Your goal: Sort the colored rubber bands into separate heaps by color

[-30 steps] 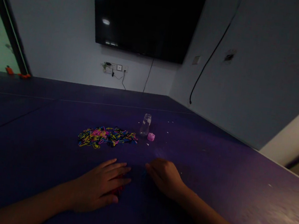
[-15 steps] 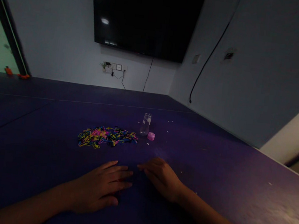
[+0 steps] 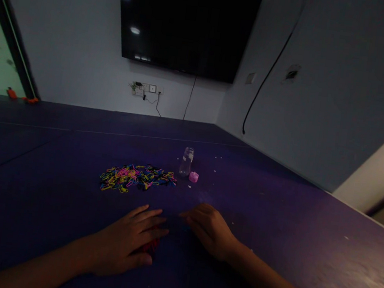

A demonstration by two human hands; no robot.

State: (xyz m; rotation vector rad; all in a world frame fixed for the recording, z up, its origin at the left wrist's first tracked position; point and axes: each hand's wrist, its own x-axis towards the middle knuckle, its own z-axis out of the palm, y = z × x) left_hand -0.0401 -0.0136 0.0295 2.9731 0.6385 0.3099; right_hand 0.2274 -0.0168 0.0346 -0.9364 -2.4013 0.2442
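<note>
My left hand [image 3: 127,243] lies palm down on the purple surface, fingers spread. Beneath its fingers and thumb shows part of a dark red bundle [image 3: 150,246], mostly covered; its kind is unclear. To the right, my right hand [image 3: 209,230] rests with its fingers bent and together. Whatever its fingertips may hold is hidden, though a faint bluish spot shows beside them. Beyond the left hand spreads a pile of small looped plastic clips [image 3: 132,176] in yellow, pink, blue and black. A clear bottle [image 3: 186,163] stands uncapped past the hands, a pink cap [image 3: 193,177] beside it.
The purple surface [image 3: 273,219] reaches back to the walls, with small white scraps scattered near the bottle. On the far wall hangs a large dark television [image 3: 187,26] above sockets [image 3: 146,88] and cords. A black cable [image 3: 268,74] hangs down the right wall.
My left hand's fingers have shifted slightly up and apart, showing more of the red bundle. My right hand has barely moved. The bottle, cap and clips stay in place.
</note>
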